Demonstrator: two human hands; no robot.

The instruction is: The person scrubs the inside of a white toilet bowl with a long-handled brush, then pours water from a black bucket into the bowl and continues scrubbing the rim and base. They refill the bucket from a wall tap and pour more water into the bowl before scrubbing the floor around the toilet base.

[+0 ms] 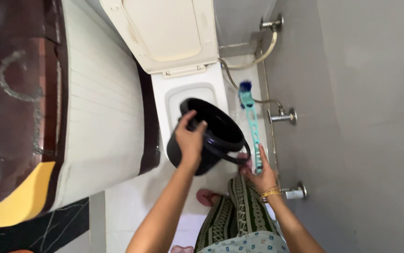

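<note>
Green patterned skirt (pixel 242 213) lowest down, at 6 o'clock. Tipping step now, by the look of it: left hand (pixel 190 140) curled shut on rim of black bucket (pixel 211 136), tilted over white toilet bowl (pixel 190 100) at 12 o'clock. Right hand (pixel 260 175) wrapped round teal toilet brush (pixel 251 124), bristles toward 12. Steady grip needed next.

So the count: one black bucket (pixel 211 133), right under the fingers (pixel 190 126) of the left hand (pixel 189 140), and one teal toilet brush (pixel 253 131) sticking up out of the right hand's (pixel 260 174) fingers. One toilet (pixel 190 89) just past the bucket, lid up. Three metal wall taps (pixel 284 116) off to the brush side, two hoses (pixel 258 58), and one pink slipper (pixel 206 197) below the hands.
</note>
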